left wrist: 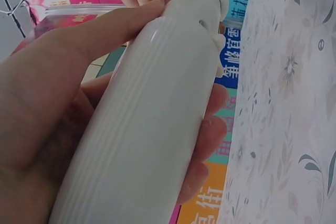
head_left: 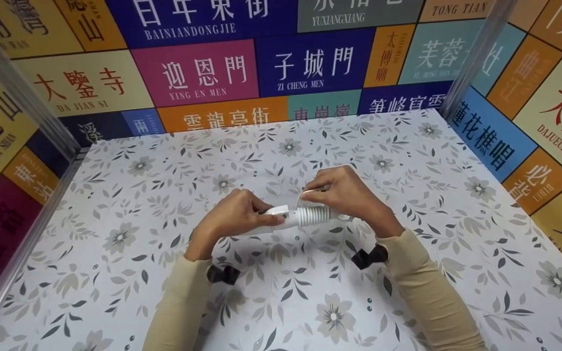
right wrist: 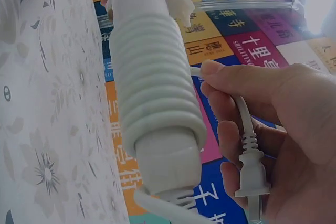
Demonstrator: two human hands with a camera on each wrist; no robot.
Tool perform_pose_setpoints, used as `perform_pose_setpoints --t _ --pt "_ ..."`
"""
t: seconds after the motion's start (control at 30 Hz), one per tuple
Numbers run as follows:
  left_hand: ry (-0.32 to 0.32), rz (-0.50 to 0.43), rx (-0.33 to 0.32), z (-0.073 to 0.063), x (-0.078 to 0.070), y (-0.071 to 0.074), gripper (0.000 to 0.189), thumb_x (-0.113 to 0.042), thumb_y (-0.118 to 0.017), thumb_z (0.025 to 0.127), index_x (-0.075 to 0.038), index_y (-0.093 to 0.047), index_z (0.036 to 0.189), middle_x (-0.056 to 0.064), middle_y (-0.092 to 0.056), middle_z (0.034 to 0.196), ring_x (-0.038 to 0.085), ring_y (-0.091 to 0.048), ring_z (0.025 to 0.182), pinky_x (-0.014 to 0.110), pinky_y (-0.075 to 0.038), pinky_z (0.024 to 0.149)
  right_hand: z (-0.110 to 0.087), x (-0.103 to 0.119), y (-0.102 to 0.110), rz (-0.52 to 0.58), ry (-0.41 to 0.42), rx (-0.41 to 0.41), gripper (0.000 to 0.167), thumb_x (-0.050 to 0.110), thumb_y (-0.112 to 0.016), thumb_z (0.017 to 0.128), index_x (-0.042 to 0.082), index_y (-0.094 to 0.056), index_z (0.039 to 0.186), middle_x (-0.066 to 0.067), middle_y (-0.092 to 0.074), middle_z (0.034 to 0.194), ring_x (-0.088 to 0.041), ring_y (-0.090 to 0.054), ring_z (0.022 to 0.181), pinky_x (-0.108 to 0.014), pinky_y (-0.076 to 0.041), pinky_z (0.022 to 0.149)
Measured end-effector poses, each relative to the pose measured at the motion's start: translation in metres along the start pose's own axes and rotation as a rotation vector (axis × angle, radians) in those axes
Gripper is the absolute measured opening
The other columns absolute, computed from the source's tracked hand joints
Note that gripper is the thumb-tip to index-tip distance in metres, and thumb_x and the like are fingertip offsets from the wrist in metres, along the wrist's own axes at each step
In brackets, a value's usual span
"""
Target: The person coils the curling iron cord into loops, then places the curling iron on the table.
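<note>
A white, elongated handheld appliance (left wrist: 142, 98) of unclear kind is raised above the table. My left hand (head_left: 234, 214) grips its smooth body, thumb along one side and fingers round the other in the left wrist view. Around its narrower end runs a white power cord (right wrist: 155, 77) in several tight, side-by-side turns. My right hand (head_left: 344, 192) pinches the loose end of that cord between thumb and forefinger, beside the coil. The two-pin plug (right wrist: 253, 174) hangs against the curled fingers of the right hand. Below the coil, the cord leaves the appliance's end through a ribbed sleeve (right wrist: 181, 198).
A white floral sheet covers the table (head_left: 334, 273). Upright panels with coloured blocks of lettering (head_left: 193, 73) stand at the back and both sides. Metal posts (head_left: 476, 58) mark the corners. Each sleeve (head_left: 422, 273) has a black wrist mount (head_left: 370, 257) beside it.
</note>
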State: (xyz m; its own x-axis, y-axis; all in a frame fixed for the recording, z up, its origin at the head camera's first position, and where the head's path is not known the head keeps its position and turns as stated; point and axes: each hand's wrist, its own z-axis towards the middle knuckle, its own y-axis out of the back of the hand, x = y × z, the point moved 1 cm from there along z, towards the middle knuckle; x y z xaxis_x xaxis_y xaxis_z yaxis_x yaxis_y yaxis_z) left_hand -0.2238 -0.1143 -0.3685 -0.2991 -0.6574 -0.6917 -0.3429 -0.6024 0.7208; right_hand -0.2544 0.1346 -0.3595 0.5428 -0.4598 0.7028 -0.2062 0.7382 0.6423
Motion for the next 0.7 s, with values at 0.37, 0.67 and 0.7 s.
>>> perform_pose_setpoints --t 0.37,0.67,0.7 --pt "0.113 -0.010 -0.118 -0.001 -0.001 0.003 0.028 -0.044 -0.078 0.085 -0.019 -0.082 0.095 -0.007 -0.051 0.051 0.008 -0.035 0.044 0.025 -0.030 0.045 -0.002 0.011 -0.004 -0.071 0.027 -0.007 0.014 0.025 -0.074 0.091 0.013 -0.082 0.096 0.000 -0.075 0.085 -0.009 -0.063 0.073 -0.024 -0.050 0.068" --pt "0.160 -0.002 -0.242 -0.001 -0.002 0.006 0.039 -0.048 -0.078 0.084 -0.015 -0.080 0.104 0.000 -0.077 0.081 0.011 -0.053 0.053 0.027 -0.042 0.054 -0.005 0.019 -0.006 -0.006 0.004 0.023 0.020 0.022 -0.067 0.097 0.010 -0.079 0.106 -0.005 -0.076 0.093 -0.011 -0.065 0.078 -0.022 -0.051 0.071" --pt "0.165 -0.004 -0.256 -0.001 -0.002 0.006 0.040 -0.049 -0.078 0.083 -0.015 -0.080 0.104 0.001 -0.078 0.084 0.012 -0.055 0.054 0.027 -0.043 0.054 -0.005 0.020 -0.006 0.004 -0.005 0.025 0.020 0.022 -0.067 0.097 0.010 -0.079 0.106 -0.006 -0.076 0.094 -0.011 -0.066 0.079 -0.022 -0.052 0.072"
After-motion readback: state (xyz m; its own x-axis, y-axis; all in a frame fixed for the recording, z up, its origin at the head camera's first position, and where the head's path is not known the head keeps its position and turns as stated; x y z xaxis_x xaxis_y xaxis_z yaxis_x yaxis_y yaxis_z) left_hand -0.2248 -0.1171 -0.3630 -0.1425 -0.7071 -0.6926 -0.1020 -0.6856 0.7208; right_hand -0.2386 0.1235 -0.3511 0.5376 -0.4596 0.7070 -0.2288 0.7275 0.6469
